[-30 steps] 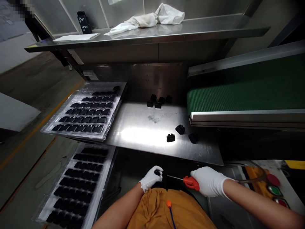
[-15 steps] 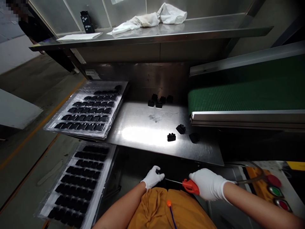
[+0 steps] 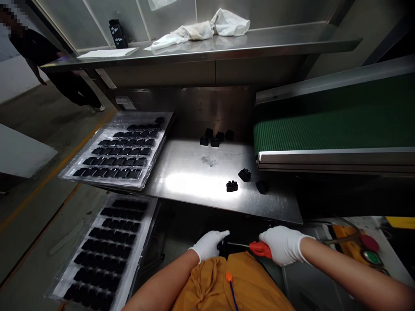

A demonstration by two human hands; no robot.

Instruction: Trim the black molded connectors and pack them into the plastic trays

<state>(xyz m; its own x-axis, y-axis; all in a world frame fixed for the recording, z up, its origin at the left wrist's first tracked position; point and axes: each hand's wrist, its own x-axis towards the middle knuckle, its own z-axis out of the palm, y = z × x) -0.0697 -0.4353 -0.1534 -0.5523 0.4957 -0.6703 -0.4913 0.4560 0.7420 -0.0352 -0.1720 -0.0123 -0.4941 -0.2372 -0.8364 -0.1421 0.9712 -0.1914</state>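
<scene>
My left hand (image 3: 208,246) in a white glove holds a small black moulded part (image 3: 222,247), mostly hidden by the fingers and in shadow. My right hand (image 3: 282,245), also gloved, is shut on an orange-handled screwdriver (image 3: 261,249). Its thin steel shaft points left, and its tip ends at or very near the black part. More black parts lie on the steel table (image 3: 194,181) beyond my hands, among them one (image 3: 231,186) near the middle and a small group (image 3: 214,138) at the back.
Two clear trays of black parts (image 3: 152,207) stand to the left. A green conveyor belt (image 3: 337,125) runs at the right, above a panel of push buttons (image 3: 371,258). A steel shelf (image 3: 227,49) holding a white cloth (image 3: 197,32) spans the back. A person (image 3: 61,73) stands at the far left.
My left hand has moved slightly right, with the black part closer to the screwdriver tip. The view has shifted a little, and a person has come into sight at the top left.
</scene>
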